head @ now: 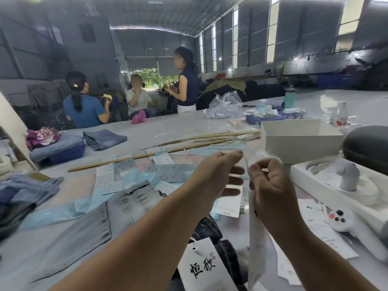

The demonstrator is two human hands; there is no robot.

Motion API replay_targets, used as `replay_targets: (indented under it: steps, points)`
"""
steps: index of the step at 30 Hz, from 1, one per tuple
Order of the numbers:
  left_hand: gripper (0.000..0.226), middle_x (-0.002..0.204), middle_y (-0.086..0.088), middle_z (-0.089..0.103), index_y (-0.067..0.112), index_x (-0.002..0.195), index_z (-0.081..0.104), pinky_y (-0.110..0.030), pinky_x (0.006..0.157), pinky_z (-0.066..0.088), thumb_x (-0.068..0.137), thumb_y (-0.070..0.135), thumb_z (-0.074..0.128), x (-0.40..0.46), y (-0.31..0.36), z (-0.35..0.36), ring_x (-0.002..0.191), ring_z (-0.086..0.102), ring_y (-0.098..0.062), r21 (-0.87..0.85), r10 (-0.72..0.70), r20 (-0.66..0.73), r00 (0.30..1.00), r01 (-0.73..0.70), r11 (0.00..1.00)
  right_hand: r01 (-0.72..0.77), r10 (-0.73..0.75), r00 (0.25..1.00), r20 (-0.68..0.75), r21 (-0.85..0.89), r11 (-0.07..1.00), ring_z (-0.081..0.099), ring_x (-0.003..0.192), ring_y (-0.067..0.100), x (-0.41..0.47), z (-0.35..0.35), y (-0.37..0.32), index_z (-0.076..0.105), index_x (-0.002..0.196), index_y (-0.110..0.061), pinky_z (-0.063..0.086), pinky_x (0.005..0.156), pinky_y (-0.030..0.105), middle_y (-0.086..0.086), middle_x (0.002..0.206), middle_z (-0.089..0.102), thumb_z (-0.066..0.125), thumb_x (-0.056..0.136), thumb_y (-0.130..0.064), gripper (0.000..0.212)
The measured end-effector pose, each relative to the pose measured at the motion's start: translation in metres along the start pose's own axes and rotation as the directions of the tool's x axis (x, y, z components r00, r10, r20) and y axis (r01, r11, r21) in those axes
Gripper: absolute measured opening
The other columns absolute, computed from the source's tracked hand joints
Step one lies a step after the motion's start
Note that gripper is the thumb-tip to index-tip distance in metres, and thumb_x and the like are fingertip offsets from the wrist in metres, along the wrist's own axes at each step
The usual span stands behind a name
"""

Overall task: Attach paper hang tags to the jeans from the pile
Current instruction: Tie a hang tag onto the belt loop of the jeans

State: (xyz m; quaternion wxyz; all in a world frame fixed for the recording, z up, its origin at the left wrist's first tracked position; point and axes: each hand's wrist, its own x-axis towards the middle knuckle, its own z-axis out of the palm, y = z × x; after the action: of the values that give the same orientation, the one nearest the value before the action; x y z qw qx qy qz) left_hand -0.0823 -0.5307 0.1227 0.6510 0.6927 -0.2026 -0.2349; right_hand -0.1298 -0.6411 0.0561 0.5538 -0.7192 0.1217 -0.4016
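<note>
Paper tags [161, 172], white box [300, 139] crowd the table; both hands [218, 173] pinch thin string [246, 162].

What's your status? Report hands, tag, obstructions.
Left hand and right hand pinching thin clear tag string. White paper hang tag dangling from right grip. Nothing blocking.

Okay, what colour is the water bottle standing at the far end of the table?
The water bottle is teal with a grey cap, seen in the head view, the only one.
</note>
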Motion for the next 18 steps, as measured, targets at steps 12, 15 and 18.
replay_targets:
  steps: [12, 15, 18]
  points:
    - [0.019, 0.070, -0.005, 0.065, 0.009, 0.084, 0.065, -0.025, 0.055, 0.052, 0.093, 0.005, 0.049, 0.041, -0.015, 0.047, 0.053, 0.058, -0.014, 0.538, -0.167, 0.187, 0.968, 0.041, 0.842, -0.064, 0.062, 0.982, -0.177, -0.005, 0.998, 0.054, 0.051, 0.003, 0.028, -0.041, 0.040, 0.053, 0.084, -0.018, 0.045, 0.049, 0.018, -0.005, 0.060, 0.061, 0.051, 0.100, -0.018, 0.016]
    - [0.020, 0.078, -0.009, 0.068, 0.006, 0.086, 0.067, -0.024, 0.051, 0.050, 0.091, 0.004, 0.047, 0.056, -0.021, 0.052, 0.056, 0.056, -0.016, 0.635, -0.170, 0.135, 0.976, 0.046, 0.771, -0.097, 0.093, 0.974, -0.205, -0.011, 0.995, 0.055, 0.052, 0.002, 0.033, -0.050, 0.049, 0.054, 0.085, -0.016, 0.046, 0.052, 0.025, -0.005, 0.067, 0.065, 0.047, 0.102, -0.019, 0.018]
    - [0.022, 0.082, -0.015, 0.070, -0.001, 0.090, 0.067, -0.026, 0.053, 0.050, 0.089, 0.002, 0.045, 0.074, -0.033, 0.056, 0.059, 0.057, -0.021, 0.703, -0.198, 0.080, 0.977, 0.085, 0.706, -0.102, 0.099, 0.962, -0.256, -0.001, 0.995, 0.059, 0.062, -0.002, 0.039, -0.058, 0.056, 0.055, 0.087, -0.018, 0.045, 0.066, 0.028, -0.007, 0.070, 0.067, 0.047, 0.102, -0.019, 0.017]
